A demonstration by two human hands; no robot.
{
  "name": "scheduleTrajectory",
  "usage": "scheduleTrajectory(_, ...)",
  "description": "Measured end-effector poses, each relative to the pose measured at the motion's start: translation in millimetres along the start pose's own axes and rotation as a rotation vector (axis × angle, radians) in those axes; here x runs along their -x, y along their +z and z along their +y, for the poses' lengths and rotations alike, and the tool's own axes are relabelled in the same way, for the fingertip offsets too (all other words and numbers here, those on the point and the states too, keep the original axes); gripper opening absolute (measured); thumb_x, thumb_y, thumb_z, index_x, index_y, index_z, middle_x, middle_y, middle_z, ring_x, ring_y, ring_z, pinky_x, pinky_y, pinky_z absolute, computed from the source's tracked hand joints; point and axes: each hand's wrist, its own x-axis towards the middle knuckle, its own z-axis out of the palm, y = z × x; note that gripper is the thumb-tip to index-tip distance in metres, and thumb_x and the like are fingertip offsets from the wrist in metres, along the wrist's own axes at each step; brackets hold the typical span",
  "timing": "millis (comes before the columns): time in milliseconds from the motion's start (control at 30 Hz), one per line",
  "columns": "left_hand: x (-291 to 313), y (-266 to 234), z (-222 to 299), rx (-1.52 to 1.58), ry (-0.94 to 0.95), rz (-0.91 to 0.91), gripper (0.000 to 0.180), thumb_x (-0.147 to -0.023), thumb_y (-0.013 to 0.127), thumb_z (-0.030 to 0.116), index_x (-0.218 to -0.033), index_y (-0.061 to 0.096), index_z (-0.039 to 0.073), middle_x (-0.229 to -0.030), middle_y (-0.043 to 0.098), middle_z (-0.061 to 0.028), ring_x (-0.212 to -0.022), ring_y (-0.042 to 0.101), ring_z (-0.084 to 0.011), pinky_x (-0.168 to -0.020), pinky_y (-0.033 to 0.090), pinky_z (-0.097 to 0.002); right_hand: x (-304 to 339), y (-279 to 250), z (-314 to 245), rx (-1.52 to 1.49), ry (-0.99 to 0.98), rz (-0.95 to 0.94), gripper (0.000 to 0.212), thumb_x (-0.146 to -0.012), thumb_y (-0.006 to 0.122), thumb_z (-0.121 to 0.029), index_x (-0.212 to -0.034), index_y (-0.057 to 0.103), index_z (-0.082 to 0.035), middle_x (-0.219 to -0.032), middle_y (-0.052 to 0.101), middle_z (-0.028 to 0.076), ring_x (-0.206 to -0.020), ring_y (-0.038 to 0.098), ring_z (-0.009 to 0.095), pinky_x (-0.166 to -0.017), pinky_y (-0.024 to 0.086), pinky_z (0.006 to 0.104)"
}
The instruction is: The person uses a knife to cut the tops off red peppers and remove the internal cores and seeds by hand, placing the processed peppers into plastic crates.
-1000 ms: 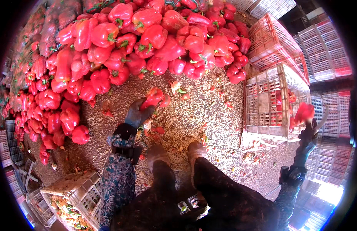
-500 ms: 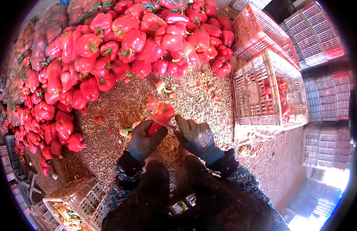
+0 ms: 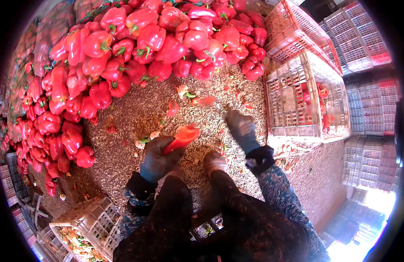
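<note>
A red bell pepper [image 3: 184, 138], its cut, hollow end facing up and right, is gripped in my gloved left hand [image 3: 160, 158]. To the right, my gloved right hand [image 3: 242, 127] is held apart from the pepper, above the seed-strewn floor. Its fingers look curled but are smeared by motion, and what they hold cannot be made out. A blurred red piece [image 3: 205, 101] shows between that hand and the pepper heap. Another red pepper scrap [image 3: 172, 108] lies just beyond my left hand, near a pale stem core with green [image 3: 183, 91].
A large heap of red peppers [image 3: 154, 39] fills the far left, with filled mesh sacks [image 3: 53, 39] behind. At right, a pale crate [image 3: 293, 98] holding some red peppers lies beside a red crate [image 3: 293, 32]; stacked crates [image 3: 365, 109] stand beyond. A scrap-filled crate [image 3: 97, 227] sits near left.
My right hand has moved away from the pepper, to the right and outward. The thin curved strip between my hands is gone from there. The pepper now shows a hollow cut end.
</note>
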Motion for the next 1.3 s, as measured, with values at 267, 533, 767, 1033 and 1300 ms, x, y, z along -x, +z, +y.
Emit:
scheduleTrajectory(267,14.9,-0.2,-23.3,0.445,-0.231,-0.215,0.027,-0.087,0.076,0.006,-0.113,0.070,0.001,-0.100,0.069,-0.0017,-0.091,0.062,-0.0094,-0.078,0.053,-0.0271,31.9,-41.8,-28.1,-1.491,0.216,-0.203,0.051,-0.093,0.071,-0.015,-0.141,0.055,-0.010,-0.116,0.069,0.008,-0.094,0.066,0.015,-0.076,0.056,0.0303)
scheduleTrajectory(533,18.0,1.7,-16.0,0.606,-0.420,-0.484,0.032,-0.085,0.076,0.010,-0.116,0.068,0.004,-0.099,0.071,-0.0003,-0.088,0.064,-0.0108,-0.079,0.053,-0.0294,24.0,-101.0,-59.7,-1.492,-0.085,-0.641,0.046,-0.086,0.080,-0.021,-0.126,0.066,-0.003,-0.112,0.072,0.008,-0.105,0.064,0.018,-0.091,0.051,0.0338)
scheduleTrajectory(767,-76.2,29.1,-64.5,0.176,0.164,-0.074,0.043,-0.091,0.072,0.030,-0.121,0.062,0.000,-0.110,0.071,-0.0190,-0.100,0.068,-0.0295,-0.087,0.054,-0.0403,96.6,-97.3,32.2,-1.707,0.495,-0.456,0.038,-0.092,0.074,-0.018,-0.124,0.063,-0.002,-0.083,0.064,0.002,-0.064,0.059,0.008,-0.053,0.049,0.0233)
scheduleTrajectory(1033,-156.5,9.6,-105.7,-0.841,-0.086,0.122,0.037,-0.080,0.073,0.025,-0.110,0.060,0.009,-0.099,0.067,-0.0164,-0.089,0.066,-0.0370,-0.079,0.054,-0.0494,172.5,-222.0,266.5,-0.750,0.711,0.798,0.033,-0.098,0.064,-0.022,-0.125,0.062,-0.003,-0.079,0.056,-0.003,-0.058,0.048,0.005,-0.050,0.038,0.0227)
scheduleTrajectory(1300,-151.7,-5.5,-133.5,-0.611,-0.043,0.120,0.029,-0.079,0.074,0.021,-0.105,0.067,0.008,-0.099,0.069,-0.0147,-0.088,0.067,-0.0322,-0.076,0.055,-0.0445,69.9,-115.5,184.8,-0.505,0.722,0.107,0.042,-0.093,0.069,-0.019,-0.133,0.059,-0.012,-0.104,0.068,0.006,-0.077,0.062,0.013,-0.058,0.050,0.0288)
